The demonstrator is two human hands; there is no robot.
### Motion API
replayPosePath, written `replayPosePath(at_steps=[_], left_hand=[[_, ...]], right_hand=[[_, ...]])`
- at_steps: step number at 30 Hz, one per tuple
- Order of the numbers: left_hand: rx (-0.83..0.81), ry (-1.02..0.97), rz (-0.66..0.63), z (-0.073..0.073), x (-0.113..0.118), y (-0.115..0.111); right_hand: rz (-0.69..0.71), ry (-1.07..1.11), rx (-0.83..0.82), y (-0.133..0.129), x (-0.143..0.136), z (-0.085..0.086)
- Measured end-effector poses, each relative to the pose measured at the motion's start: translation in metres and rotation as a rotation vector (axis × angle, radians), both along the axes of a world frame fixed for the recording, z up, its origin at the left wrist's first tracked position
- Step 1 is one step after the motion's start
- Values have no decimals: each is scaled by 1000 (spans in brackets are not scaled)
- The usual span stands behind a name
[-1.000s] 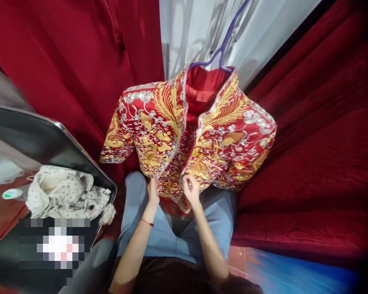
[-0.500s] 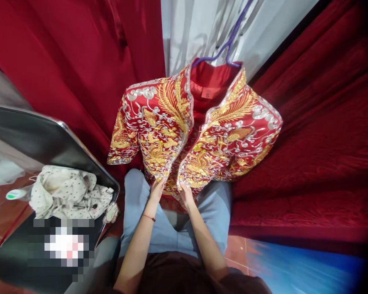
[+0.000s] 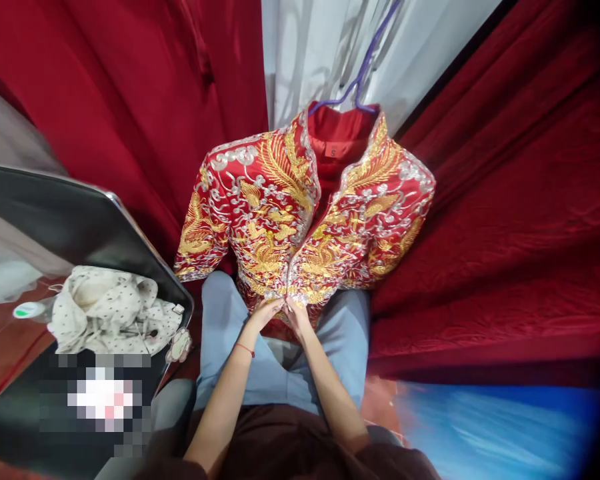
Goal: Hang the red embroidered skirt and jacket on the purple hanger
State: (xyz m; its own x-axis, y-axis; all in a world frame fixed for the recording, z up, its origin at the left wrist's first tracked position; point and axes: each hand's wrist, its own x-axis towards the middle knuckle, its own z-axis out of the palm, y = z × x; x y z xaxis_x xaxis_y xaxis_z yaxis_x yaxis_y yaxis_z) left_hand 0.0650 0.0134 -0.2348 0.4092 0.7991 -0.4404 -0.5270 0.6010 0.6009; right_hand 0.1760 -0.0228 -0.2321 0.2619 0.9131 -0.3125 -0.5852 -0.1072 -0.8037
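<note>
A red jacket [image 3: 280, 200] with gold and silver embroidery hangs in front of me on a purple hanger [image 3: 363, 77]. Its hem reaches down between my knees. My left hand [image 3: 266, 313] grips the lower corner of the left front panel, fingers closed on the edge. Right beside it, my right hand [image 3: 297, 315] pinches the lower corner of the other panel. Both front edges meet at the bottom, while the collar stays spread apart, showing a red lining and a size label [image 3: 333, 151]. My fingertips are partly hidden by the cloth.
To my left stands a black chair [image 3: 25, 427] holding a white spotted cloth bag [image 3: 105, 313], a bottle [image 3: 33, 311] and a blurred-out item. Dark red curtains [image 3: 505, 233] hang on both sides, with white cloth [image 3: 300, 53] behind the hanger. A blue surface [image 3: 495, 427] lies at the lower right.
My hands have come together, closing the gap between the jacket's lower front edges. The jacket's right side and the hanger have shifted slightly left in view.
</note>
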Motion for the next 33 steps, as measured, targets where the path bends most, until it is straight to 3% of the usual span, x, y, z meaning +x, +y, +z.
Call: replayPosePath(at_steps=[10, 21, 33], left_hand=[[27, -107, 22, 14, 8, -10], [65, -149, 1, 22, 1, -44], [46, -325, -63, 29, -1, -40]], right_hand=[[-40, -13, -1, -25, 13, 14], [-36, 70, 45, -48, -6, 25], [-56, 145, 108, -50, -9, 40]])
